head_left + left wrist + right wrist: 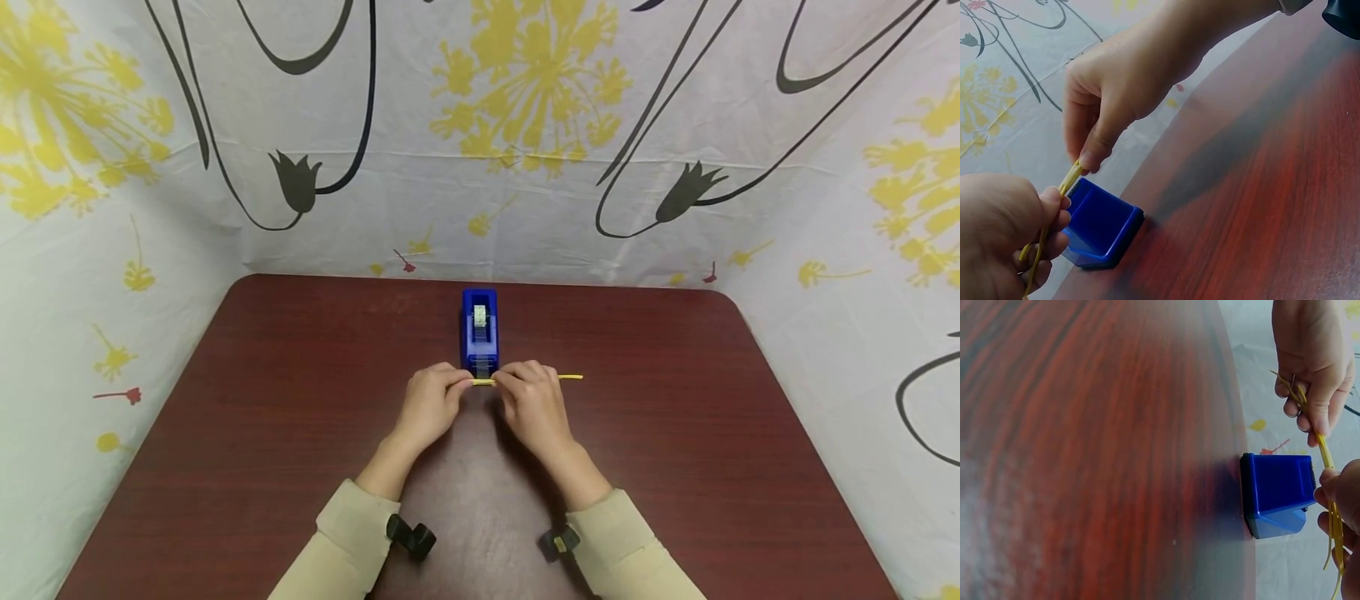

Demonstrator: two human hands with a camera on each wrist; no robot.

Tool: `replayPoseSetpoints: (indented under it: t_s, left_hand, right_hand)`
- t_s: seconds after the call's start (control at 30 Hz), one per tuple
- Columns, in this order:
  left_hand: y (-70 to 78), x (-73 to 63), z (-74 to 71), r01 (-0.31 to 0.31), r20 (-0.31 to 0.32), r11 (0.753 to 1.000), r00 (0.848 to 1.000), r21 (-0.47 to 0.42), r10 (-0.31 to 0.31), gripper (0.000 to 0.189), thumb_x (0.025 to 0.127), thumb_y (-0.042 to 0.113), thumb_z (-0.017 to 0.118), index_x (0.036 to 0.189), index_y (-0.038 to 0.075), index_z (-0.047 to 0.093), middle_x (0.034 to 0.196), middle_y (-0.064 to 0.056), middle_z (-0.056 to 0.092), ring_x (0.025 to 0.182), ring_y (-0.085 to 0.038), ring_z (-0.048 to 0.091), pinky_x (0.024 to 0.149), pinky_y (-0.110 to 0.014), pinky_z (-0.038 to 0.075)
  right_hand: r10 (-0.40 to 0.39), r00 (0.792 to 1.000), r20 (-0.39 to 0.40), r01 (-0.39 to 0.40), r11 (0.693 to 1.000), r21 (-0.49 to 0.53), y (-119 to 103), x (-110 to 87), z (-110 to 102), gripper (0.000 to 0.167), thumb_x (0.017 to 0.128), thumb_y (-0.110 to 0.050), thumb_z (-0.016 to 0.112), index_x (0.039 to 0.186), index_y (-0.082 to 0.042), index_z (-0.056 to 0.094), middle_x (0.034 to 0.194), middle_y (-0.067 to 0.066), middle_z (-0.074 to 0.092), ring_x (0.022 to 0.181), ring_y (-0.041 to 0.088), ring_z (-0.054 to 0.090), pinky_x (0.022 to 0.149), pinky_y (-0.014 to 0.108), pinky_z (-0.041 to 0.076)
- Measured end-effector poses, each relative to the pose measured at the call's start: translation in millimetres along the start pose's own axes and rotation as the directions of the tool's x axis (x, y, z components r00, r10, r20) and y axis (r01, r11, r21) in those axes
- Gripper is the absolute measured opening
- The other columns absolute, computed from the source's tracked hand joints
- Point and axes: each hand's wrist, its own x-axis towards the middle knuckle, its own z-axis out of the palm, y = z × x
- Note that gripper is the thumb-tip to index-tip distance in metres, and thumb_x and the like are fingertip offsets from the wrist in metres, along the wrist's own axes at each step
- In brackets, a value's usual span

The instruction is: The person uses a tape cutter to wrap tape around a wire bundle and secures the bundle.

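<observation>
A bundle of thin yellow strands (483,382) is stretched between my two hands, right by the toothed front end of a blue tape dispenser (480,333). My left hand (432,404) pinches one part between thumb and fingers; my right hand (536,408) pinches it a short way along. Past the right hand a yellow end sticks out. Loose ends hang from the left hand (1313,356) in the right wrist view. A pale roll (480,316) sits inside the dispenser. Whether tape touches the strands I cannot tell.
The dispenser stands on a dark red-brown table (300,333) near its far edge. Behind and beside the table hangs a white cloth (420,192) with yellow and grey flower prints. Black wrist cameras (411,536) are at both cuffs.
</observation>
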Motion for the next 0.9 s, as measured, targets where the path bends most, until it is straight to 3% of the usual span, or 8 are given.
replayPoseSetpoints:
  t_s: [0.37,0.63,0.9]
  left_hand:
    - [-1.1,1.3,3.5,0.01,0.001,1.0,1.0,0.028,-0.01,0.008,0.093,0.012,0.074,0.096,0.009,0.081,0.079,0.002,0.066,0.07,-0.015,0.064,0.064,-0.035,0.05]
    - [1.6,-0.8,2.6,0.018,0.018,0.998,1.0,0.066,-0.019,0.01,0.094,0.016,0.073,0.099,0.01,0.08,0.086,0.002,0.069,0.074,-0.017,0.065,0.069,-0.04,0.048]
    - [1.3,1.7,0.7,-0.006,0.079,0.992,0.997,0.127,-0.004,0.015,0.099,0.018,0.067,0.103,0.01,0.079,0.096,-0.002,0.073,0.085,-0.022,0.069,0.077,-0.045,0.051]
  right_hand:
    - [0.052,0.997,0.059,-0.051,0.999,-0.016,-2.4,0.0,-1.4,0.012,0.087,-0.008,0.079,0.099,-0.009,0.079,0.09,0.002,0.075,0.082,0.022,0.065,0.078,0.045,0.042]
    - [0.022,0.999,0.03,-0.021,0.999,-0.035,-0.6,-0.4,1.0,0.01,0.084,-0.005,0.079,0.093,-0.011,0.08,0.087,0.001,0.073,0.08,0.023,0.064,0.077,0.046,0.04]
    - [-0.019,1.0,0.014,0.02,0.999,-0.03,0.4,0.5,2.3,0.01,0.084,-0.002,0.078,0.091,-0.009,0.08,0.086,0.003,0.072,0.08,0.025,0.064,0.082,0.047,0.046]
